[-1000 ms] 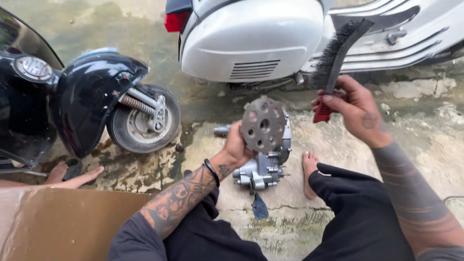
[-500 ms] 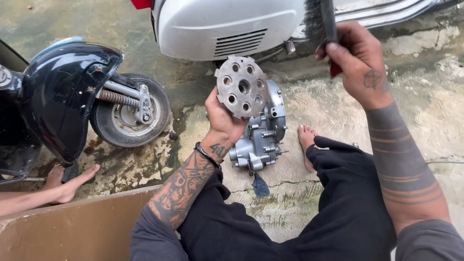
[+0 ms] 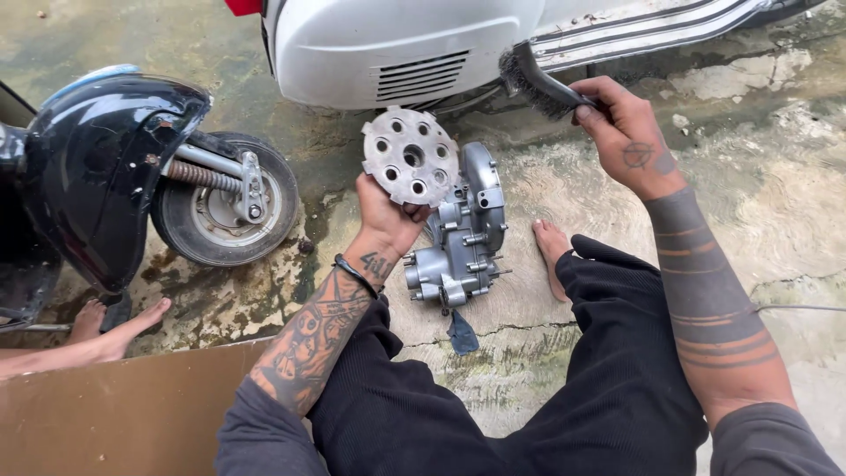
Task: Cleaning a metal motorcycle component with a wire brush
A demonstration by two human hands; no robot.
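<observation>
1. The left hand grips a round metal disc with several holes by its lower edge, holding it upright, clear of the concrete floor.
2. The right hand is clenched on the handle of a wire brush, bristles pointing toward the disc but apart from it.
3. A grey engine casing lies on the floor just behind the disc, between the person's knees; a white scooter stands beyond it.
4. The step in hand looks like scrubbing the disc. The next move calls for bringing bristles to its face while the left hand holds it steady.
</observation>
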